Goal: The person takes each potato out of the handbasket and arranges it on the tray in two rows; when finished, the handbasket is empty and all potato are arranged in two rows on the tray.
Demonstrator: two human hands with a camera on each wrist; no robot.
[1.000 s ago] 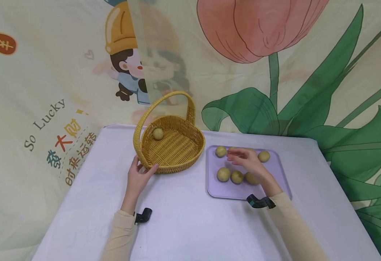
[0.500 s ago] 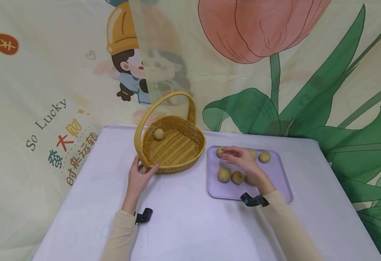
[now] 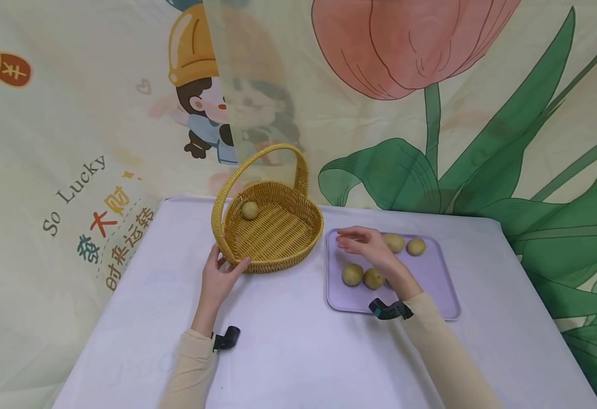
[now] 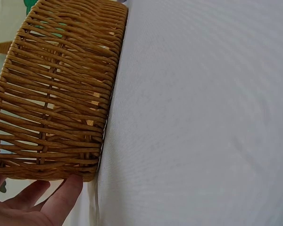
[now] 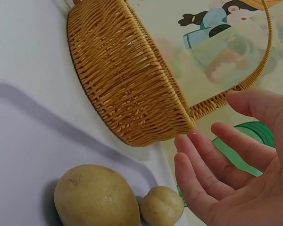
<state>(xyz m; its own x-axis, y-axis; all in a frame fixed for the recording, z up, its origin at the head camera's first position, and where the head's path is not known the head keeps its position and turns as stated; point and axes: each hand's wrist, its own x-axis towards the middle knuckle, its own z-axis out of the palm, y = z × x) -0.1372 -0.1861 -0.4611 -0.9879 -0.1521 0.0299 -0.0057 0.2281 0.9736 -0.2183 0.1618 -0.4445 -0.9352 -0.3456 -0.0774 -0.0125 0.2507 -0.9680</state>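
Observation:
My left hand grips the front left side of a yellow wicker basket, thumb and fingers spread along its wall at the handle's base. In the left wrist view, fingertips press against the woven wall. One potato lies inside at the back left. My right hand hovers palm-left over a lilac tray, fingers loosely bent and holding nothing. Beneath it, the right wrist view shows a large potato and a smaller potato. The hand and forearm hide part of the tray.
On the tray's back row sit two potatoes, the outer potato near the right corner. Along its front row lie a potato and its neighbour. A white cloth covers the table, with a printed curtain hanging behind.
My right hand has moved left across the tray toward the basket, now covering the back left potato. The left hand and basket have stayed in place.

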